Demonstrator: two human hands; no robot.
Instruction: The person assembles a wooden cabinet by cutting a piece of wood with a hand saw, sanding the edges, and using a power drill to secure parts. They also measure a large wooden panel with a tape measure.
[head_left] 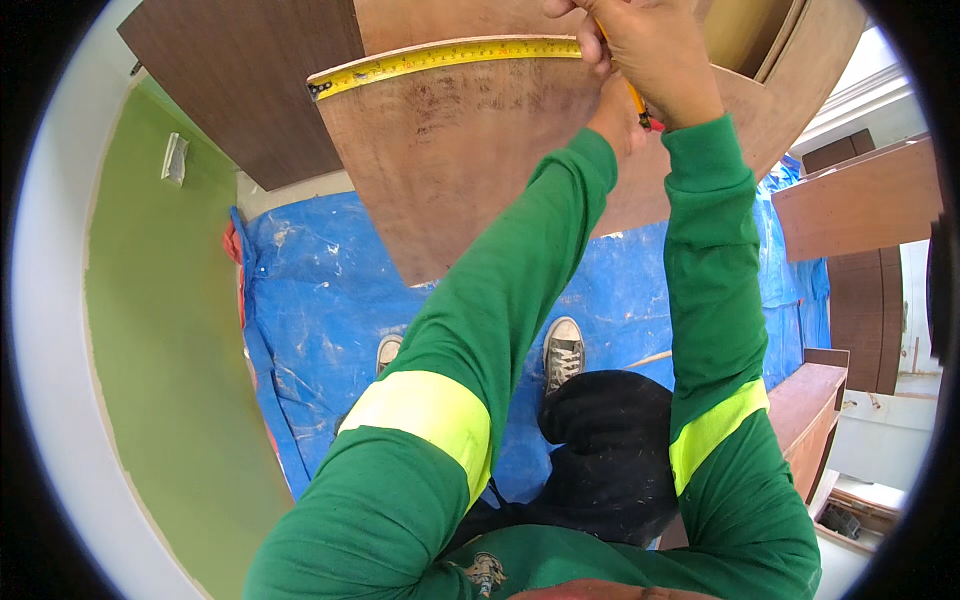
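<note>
A yellow tape measure [450,57] is drawn out along the far edge of a brown wooden panel [450,160]. Its hooked end sits at the panel's far left corner. My left hand [619,118] closes around the tape's right end, where its case is mostly hidden; black and red bits show beside the palm. Just above, my right hand [655,55] is closed with a thin orange-yellow pencil [603,30] between its fingers, partly covered. The two hands overlap closely over the panel's edge.
A dark brown board [250,80] leans at the far left, beside a green wall [160,300]. Blue sheeting [310,290] covers the floor under my shoes [564,355]. On the right stand a wooden board [860,200] and a low wooden box-like piece [805,405].
</note>
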